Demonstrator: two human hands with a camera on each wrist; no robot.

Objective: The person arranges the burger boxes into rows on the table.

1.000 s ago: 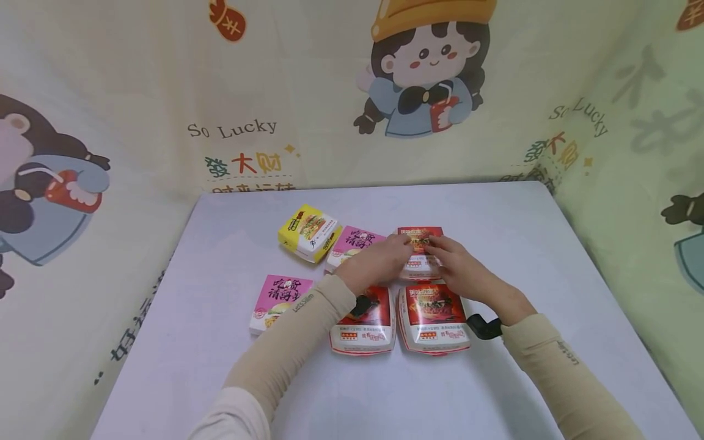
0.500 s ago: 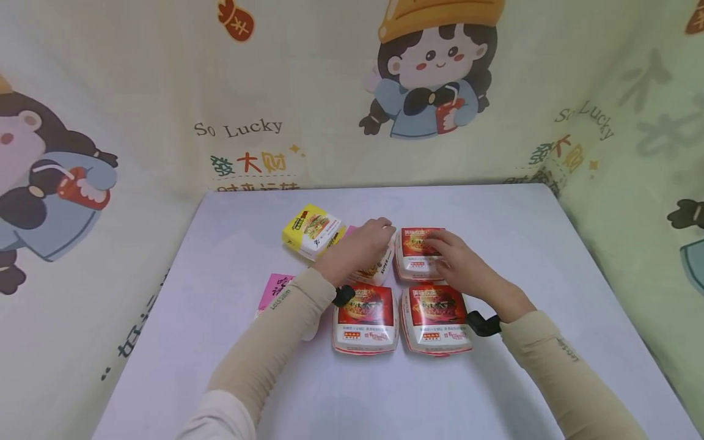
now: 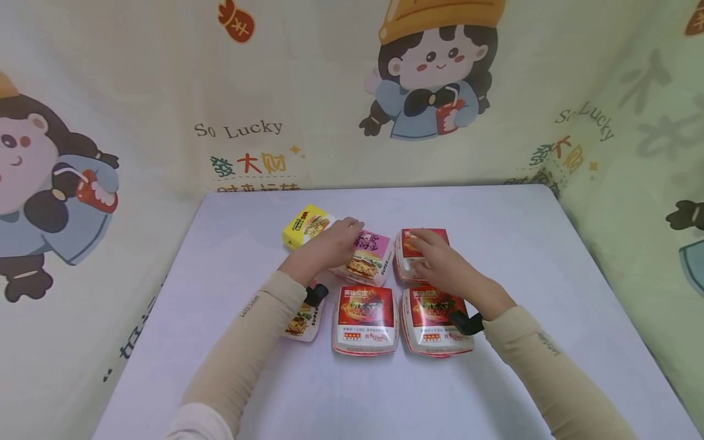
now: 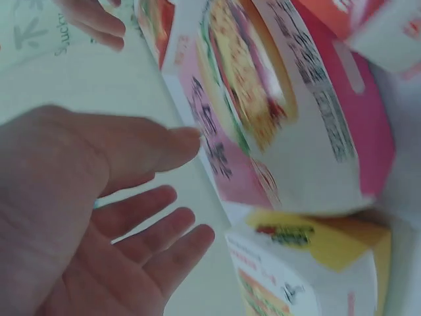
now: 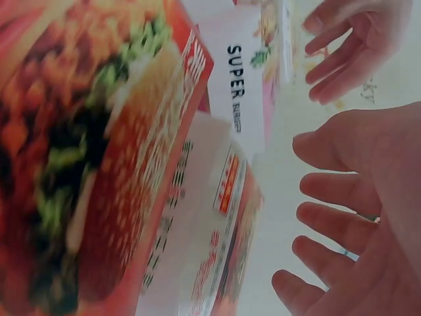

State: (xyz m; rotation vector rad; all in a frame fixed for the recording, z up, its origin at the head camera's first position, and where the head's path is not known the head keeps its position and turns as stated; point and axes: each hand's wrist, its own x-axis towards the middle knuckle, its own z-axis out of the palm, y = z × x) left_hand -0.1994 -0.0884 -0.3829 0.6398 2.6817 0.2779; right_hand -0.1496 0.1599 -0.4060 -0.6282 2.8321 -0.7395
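My left hand (image 3: 327,247) hovers with fingers extended between a yellow-and-white burger box (image 3: 301,227) and a pink-and-white burger box (image 3: 370,256). In the left wrist view, its thumb lies beside the pink box (image 4: 289,138), with nothing held. My right hand (image 3: 451,266) is over the back red-and-white burger box (image 3: 406,269), partly covering it. The right wrist view shows those fingers spread apart, grasping nothing. Two more red burger boxes, one left (image 3: 365,318) and one right (image 3: 420,315), lie side by side in front.
Another pink burger box (image 3: 302,324) lies at the front left, mostly hidden under the left forearm. The boxes rest on a white table (image 3: 363,397), whose back edge meets a cartoon-printed cloth (image 3: 324,122). Cloth also hangs at both sides.
My left hand has drawn away leftward from the back red box, across the pink box toward the yellow one. My right hand has shifted slightly left. The boxes stay in place.
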